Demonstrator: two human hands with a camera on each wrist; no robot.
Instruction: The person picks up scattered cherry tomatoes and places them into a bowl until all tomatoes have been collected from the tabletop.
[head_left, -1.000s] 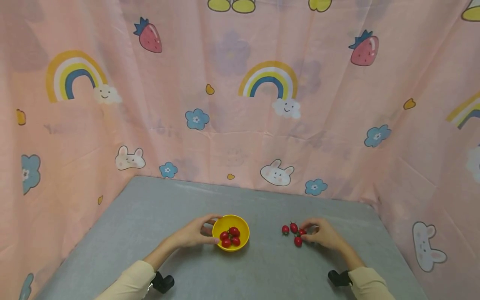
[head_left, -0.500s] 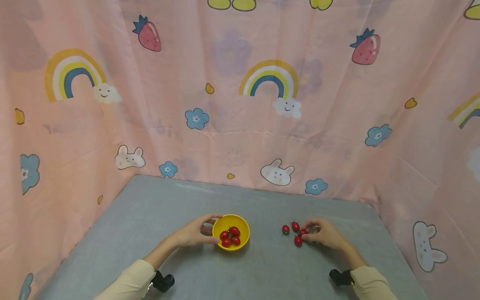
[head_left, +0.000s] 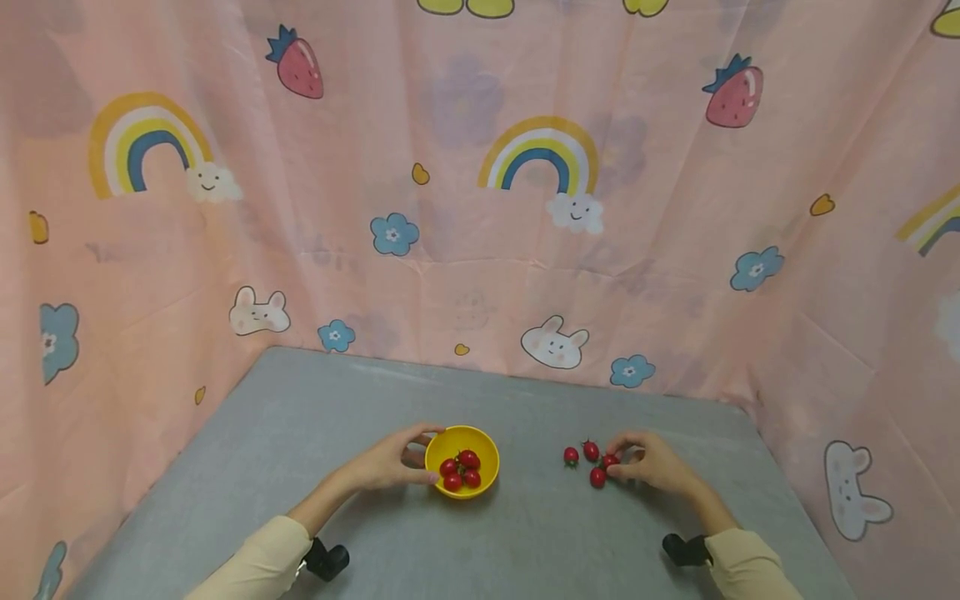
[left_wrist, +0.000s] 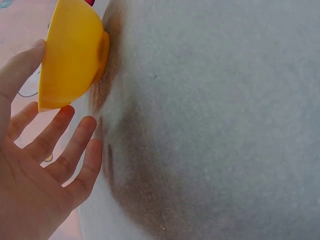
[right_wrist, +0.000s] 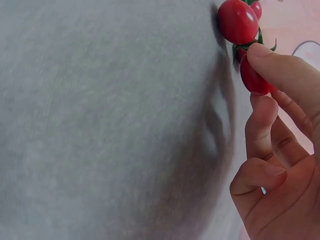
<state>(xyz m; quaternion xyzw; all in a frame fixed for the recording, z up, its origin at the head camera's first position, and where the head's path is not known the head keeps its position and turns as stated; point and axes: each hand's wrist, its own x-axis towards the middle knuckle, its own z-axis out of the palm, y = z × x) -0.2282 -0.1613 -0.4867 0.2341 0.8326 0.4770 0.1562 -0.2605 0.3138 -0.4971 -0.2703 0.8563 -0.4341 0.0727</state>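
Note:
In the head view, a yellow bowl [head_left: 486,454] with several red cherry tomatoes [head_left: 468,459] inside stands on the grey table. My left hand [head_left: 392,460] holds the bowl by its left side, thumb at the near rim and fingers at the far rim. From the left wrist, the bowl's outer wall [left_wrist: 75,55] shows between thumb and fingertips. My right hand [head_left: 654,463] pinches a cherry tomato [right_wrist: 254,77] between thumb and fingers, low over the table. Beside it lie three more tomatoes: one at left [head_left: 571,456], one behind [head_left: 591,451] and one in front [head_left: 597,477].
The grey table [head_left: 525,533] reaches back to a pink curtain [head_left: 645,275] printed with rainbows, rabbits and flowers. This curtain also stands along both sides. Black wrist cameras sit at the left cuff [head_left: 327,560] and right cuff [head_left: 684,550].
My right hand has shifted slightly to the right with its pinched tomato, and the tomato behind has moved a little right too. The left hand and bowl stay in place.

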